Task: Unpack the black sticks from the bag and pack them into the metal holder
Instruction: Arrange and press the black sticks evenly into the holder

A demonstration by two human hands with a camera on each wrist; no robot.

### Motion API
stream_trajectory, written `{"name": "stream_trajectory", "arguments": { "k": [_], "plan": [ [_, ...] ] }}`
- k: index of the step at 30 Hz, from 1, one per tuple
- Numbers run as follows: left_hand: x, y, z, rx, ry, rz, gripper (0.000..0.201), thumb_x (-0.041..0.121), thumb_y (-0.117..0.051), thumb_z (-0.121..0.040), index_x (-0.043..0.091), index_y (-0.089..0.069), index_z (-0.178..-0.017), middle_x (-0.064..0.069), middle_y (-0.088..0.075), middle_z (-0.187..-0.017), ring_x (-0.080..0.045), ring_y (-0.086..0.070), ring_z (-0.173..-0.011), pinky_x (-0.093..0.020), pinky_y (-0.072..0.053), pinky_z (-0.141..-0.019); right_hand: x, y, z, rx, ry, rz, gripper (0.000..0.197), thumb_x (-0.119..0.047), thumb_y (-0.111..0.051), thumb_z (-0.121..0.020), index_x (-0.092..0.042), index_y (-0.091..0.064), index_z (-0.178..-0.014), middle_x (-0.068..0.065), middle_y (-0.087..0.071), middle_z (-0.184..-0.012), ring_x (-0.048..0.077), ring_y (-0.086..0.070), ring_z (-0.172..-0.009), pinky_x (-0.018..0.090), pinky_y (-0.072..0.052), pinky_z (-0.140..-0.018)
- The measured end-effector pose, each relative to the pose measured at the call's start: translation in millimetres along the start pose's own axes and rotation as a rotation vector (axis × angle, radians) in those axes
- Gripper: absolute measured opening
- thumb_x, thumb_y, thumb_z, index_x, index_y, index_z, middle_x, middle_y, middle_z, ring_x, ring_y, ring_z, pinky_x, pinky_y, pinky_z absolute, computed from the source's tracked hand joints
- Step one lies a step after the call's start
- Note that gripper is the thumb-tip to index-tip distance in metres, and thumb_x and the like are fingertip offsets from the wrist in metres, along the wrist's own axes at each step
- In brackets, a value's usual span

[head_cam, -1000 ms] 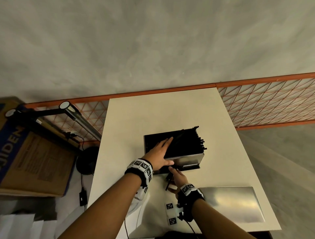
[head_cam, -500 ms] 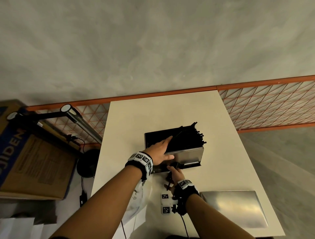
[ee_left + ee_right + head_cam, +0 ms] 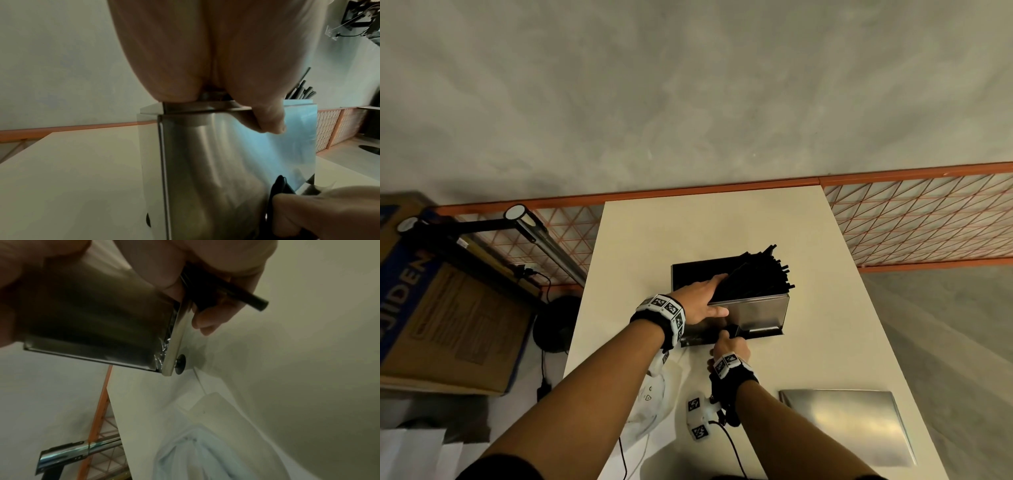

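Note:
The metal holder [image 3: 751, 313] stands mid-table with a fan of black sticks [image 3: 756, 274] leaning to its right side. My left hand [image 3: 700, 298] lies over its near rim, fingers straight against the sticks and thumb down the front wall [image 3: 226, 154]. My right hand [image 3: 729, 346] is at the holder's foot and pinches a few black sticks [image 3: 246, 295] against the base edge [image 3: 176, 331]. The plastic bag [image 3: 650, 401] lies crumpled under my left forearm.
A shiny metal plate [image 3: 849, 421] lies at the table's near right. A white tagged block with a cable [image 3: 697, 418] sits by my right wrist. Off the left table edge are a lamp arm [image 3: 534, 233] and a cardboard box [image 3: 441, 325]. An orange mesh fence [image 3: 921, 219] runs behind.
My right hand has edged a little closer to the holder's foot with its sticks. The left hand has stayed on the rim.

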State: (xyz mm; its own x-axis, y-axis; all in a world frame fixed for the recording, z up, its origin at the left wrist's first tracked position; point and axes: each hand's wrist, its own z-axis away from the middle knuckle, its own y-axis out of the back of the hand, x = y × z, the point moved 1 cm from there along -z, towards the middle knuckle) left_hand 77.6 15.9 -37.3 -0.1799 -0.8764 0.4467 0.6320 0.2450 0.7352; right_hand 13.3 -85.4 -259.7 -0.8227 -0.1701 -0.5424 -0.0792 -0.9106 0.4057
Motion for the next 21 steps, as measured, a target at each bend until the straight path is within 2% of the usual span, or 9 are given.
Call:
{"name": "stream_trajectory", "arguments": {
  "k": [3, 5, 7, 8, 14, 21],
  "plan": [
    [0, -1, 1, 0.004, -0.008, 0.012, 0.084, 0.049, -0.064, -0.096, 0.035, -0.010, -0.159, -0.007, -0.054, -0.147, -0.030, -0.060, -0.124, -0.043, -0.050, -0.099, -25, 25, 48, 0.005, 0.006, 0.009, 0.059, -0.051, -0.036, -0.080, -0.003, -0.067, -0.094, 0.018, -0.071, -0.089, 0.038, -0.069, -0.081, 0.048, -0.058, -0.078],
    [0, -2, 2, 0.007, -0.013, 0.022, 0.082, 0.049, -0.064, -0.096, 0.034, -0.012, -0.158, -0.006, -0.054, -0.147, -0.030, -0.061, -0.123, -0.043, -0.050, -0.099, -44, 46, 86, 0.007, 0.010, 0.021, 0.050, -0.042, -0.040, -0.092, 0.000, -0.066, -0.102, 0.021, -0.069, -0.099, 0.039, -0.066, -0.091, 0.045, -0.055, -0.084],
    [0, -3, 2, 0.021, -0.013, 0.023, 0.082, 0.048, -0.064, -0.096, 0.033, -0.014, -0.158, -0.006, -0.053, -0.148, -0.030, -0.060, -0.124, -0.044, -0.050, -0.101, -52, 57, 100, 0.009, 0.011, 0.045, 0.045, -0.034, -0.040, -0.098, 0.004, -0.063, -0.110, 0.025, -0.065, -0.111, 0.041, -0.062, -0.103, 0.039, -0.050, -0.088],
    [1, -4, 2, 0.027, -0.013, 0.021, 0.081, 0.048, -0.064, -0.096, 0.032, -0.015, -0.158, -0.006, -0.053, -0.148, -0.030, -0.060, -0.125, -0.044, -0.051, -0.101, -53, 61, 101, 0.009, 0.007, 0.060, 0.044, -0.031, -0.040, -0.100, 0.005, -0.061, -0.113, 0.026, -0.063, -0.115, 0.042, -0.059, -0.108, 0.040, -0.047, -0.089],
    [3, -5, 4, 0.040, -0.017, 0.019, 0.081, 0.049, -0.064, -0.096, 0.031, -0.015, -0.158, -0.007, -0.051, -0.150, -0.031, -0.060, -0.125, -0.046, -0.051, -0.101, -54, 61, 101, 0.048, 0.016, 0.126, 0.042, -0.030, -0.038, -0.103, 0.005, -0.058, -0.116, 0.026, -0.061, -0.122, 0.041, -0.057, -0.114, 0.040, -0.045, -0.091],
    [6, -15, 11, 0.058, -0.042, 0.032, 0.080, 0.044, -0.065, -0.096, 0.030, -0.017, -0.158, -0.005, -0.048, -0.154, -0.032, -0.058, -0.128, -0.045, -0.049, -0.103, -42, 62, 100, 0.064, 0.039, 0.092, 0.036, -0.029, -0.041, -0.101, 0.000, -0.060, -0.111, 0.023, -0.064, -0.115, 0.038, -0.060, -0.107, 0.037, -0.045, -0.081]
  ]
}}
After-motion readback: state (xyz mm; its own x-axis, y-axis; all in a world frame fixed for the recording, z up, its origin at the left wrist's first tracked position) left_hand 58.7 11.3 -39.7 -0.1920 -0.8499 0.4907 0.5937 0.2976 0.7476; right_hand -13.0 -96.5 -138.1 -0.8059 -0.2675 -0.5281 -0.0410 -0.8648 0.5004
